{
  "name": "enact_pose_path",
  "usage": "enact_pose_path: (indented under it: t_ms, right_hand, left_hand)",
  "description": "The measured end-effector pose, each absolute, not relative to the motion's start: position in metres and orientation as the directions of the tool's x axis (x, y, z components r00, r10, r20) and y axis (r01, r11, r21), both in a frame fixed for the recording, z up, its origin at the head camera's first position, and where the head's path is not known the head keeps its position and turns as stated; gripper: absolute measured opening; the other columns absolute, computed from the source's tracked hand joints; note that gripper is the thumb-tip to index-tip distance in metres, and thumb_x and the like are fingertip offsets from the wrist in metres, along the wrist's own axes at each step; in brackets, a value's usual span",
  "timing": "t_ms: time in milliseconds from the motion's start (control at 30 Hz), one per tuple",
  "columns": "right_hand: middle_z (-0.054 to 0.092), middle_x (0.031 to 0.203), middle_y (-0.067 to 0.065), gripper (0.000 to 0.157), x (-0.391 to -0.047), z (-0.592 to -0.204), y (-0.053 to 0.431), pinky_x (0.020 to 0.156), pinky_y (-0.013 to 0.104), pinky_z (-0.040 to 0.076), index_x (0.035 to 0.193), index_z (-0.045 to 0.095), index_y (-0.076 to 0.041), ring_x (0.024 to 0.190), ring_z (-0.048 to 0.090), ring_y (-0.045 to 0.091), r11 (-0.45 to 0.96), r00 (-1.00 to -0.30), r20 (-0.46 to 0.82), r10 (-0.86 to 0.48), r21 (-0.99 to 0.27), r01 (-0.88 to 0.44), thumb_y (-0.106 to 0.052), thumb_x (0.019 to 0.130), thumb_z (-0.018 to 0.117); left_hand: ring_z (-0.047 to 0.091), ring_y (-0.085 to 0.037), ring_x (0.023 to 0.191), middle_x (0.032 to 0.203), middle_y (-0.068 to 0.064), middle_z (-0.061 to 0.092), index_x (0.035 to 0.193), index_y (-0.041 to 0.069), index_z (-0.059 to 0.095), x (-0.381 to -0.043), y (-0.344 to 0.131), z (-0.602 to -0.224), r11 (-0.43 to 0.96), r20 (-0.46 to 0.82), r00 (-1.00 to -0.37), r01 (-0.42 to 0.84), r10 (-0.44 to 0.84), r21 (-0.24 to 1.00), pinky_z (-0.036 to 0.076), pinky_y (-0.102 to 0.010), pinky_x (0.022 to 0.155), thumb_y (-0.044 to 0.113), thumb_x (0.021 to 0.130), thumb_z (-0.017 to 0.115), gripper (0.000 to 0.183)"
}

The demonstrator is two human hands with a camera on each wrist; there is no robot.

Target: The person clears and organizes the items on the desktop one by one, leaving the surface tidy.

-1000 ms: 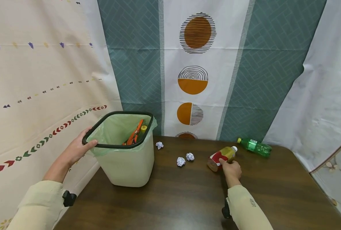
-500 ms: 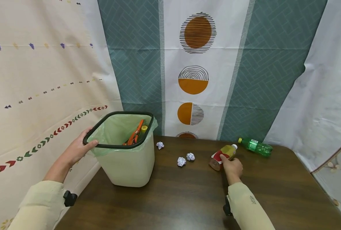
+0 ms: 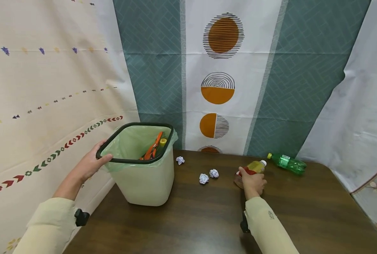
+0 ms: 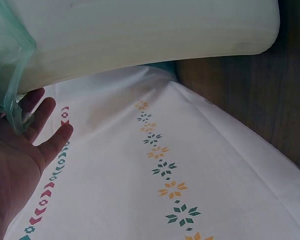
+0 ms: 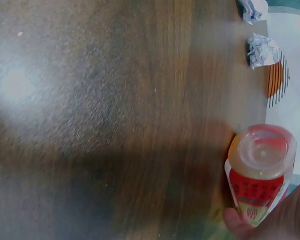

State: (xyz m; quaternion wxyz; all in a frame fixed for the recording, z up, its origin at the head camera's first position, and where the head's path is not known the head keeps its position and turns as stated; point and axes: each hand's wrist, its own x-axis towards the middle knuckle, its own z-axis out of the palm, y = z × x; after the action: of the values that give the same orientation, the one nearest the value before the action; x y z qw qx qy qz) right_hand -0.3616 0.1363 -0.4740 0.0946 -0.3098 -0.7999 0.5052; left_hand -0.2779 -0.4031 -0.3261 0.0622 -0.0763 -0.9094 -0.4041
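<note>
My left hand (image 3: 91,165) grips the black rim of a pale trash bin (image 3: 145,185), thumb over the edge. Inside the light green liner (image 3: 128,141) lie an orange-handled tool (image 3: 153,146) and a yellow-capped item (image 3: 163,142). In the left wrist view, the fingers (image 4: 54,140) of that hand spread beside the bin's wall. My right hand (image 3: 253,182) holds a plastic bottle (image 3: 257,166) with a white cap and red label, lying on its side; the palm hides part of it. In the right wrist view, the bottle's base (image 5: 262,152) faces the camera, thumb against the label.
Several crumpled paper balls lie on the brown table (image 3: 191,215), among them one paper ball (image 3: 204,179) left of the bottle. A green bottle (image 3: 287,163) with a yellow cap lies at the back right. Patterned cloths (image 3: 217,116) hang behind and to the left.
My right hand has shifted further over the bottle, covering more of its label; the bottle has moved only slightly. The left hand stays on the rim. The head view has turned a little left.
</note>
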Motion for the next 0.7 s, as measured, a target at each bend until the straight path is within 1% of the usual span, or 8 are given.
enact_pose_path:
  t_ms: [100,200,333,467,567,700]
  right_hand:
    - [0.034,0.132,0.039,0.104,-0.362,-0.473,0.134,0.104,0.063,0.033,0.145,0.022,0.016,0.121,0.040,0.055,0.314,-0.795,-0.173,0.581,-0.854,0.416,-0.056,0.084,0.067]
    - [0.035,0.132,0.039,0.103,-0.363,-0.474,0.135,0.104,0.064,0.033,0.143,0.023,0.017,0.120,0.041,0.055,0.348,-0.808,-0.178,0.561,-0.835,0.426,-0.055,0.084,0.067]
    - [0.039,0.127,0.037,0.092,-0.362,-0.475,0.138,0.101,0.064,0.035,0.137,0.035,0.017,0.118,0.041,0.052,0.395,-0.833,-0.179,0.523,-0.816,0.423,-0.052,0.085,0.068]
    - [0.046,0.123,0.033,0.082,-0.359,-0.473,0.144,0.098,0.064,0.037,0.128,0.046,0.015,0.117,0.042,0.049,0.438,-0.866,-0.166,0.472,-0.808,0.394,-0.051,0.085,0.066]
    - [0.051,0.122,0.032,0.077,-0.356,-0.471,0.150,0.097,0.062,0.039,0.125,0.048,0.014,0.115,0.046,0.049,0.464,-0.885,-0.158,0.438,-0.804,0.373,-0.049,0.086,0.066]
    - [0.052,0.127,0.033,0.075,-0.353,-0.469,0.159,0.099,0.060,0.040,0.129,0.045,0.015,0.115,0.050,0.049,0.461,-0.900,-0.192,0.393,-0.805,0.373,-0.045,0.088,0.065]
  left_hand:
    - [0.028,-0.051,0.133,0.154,-0.035,0.019,0.159,0.005,0.004,-0.279,-0.401,-0.327,0.655,0.173,-0.981,0.187,0.087,0.733,0.025,-0.069,0.102,0.041,0.098,0.051,0.085]
    - [0.029,-0.051,0.132,0.154,-0.034,0.020,0.159,0.005,0.005,-0.280,-0.400,-0.327,0.656,0.172,-0.982,0.182,0.080,0.732,0.026,-0.069,0.102,0.040,0.097,0.051,0.084]
    - [0.029,-0.051,0.132,0.154,-0.034,0.021,0.159,0.005,0.005,-0.280,-0.401,-0.327,0.659,0.173,-0.982,0.180,0.076,0.731,0.026,-0.069,0.101,0.041,0.097,0.051,0.084]
    - [0.030,-0.052,0.132,0.153,-0.035,0.021,0.159,0.006,0.005,-0.279,-0.403,-0.327,0.663,0.174,-0.982,0.180,0.077,0.726,0.027,-0.070,0.101,0.041,0.098,0.050,0.084]
    - [0.030,-0.052,0.132,0.153,-0.036,0.021,0.159,0.006,0.005,-0.279,-0.403,-0.326,0.666,0.174,-0.981,0.183,0.080,0.724,0.027,-0.070,0.100,0.042,0.098,0.050,0.084]
    - [0.030,-0.051,0.130,0.153,-0.036,0.021,0.159,0.005,0.005,-0.279,-0.402,-0.325,0.664,0.171,-0.981,0.186,0.088,0.724,0.027,-0.070,0.100,0.042,0.098,0.050,0.084]
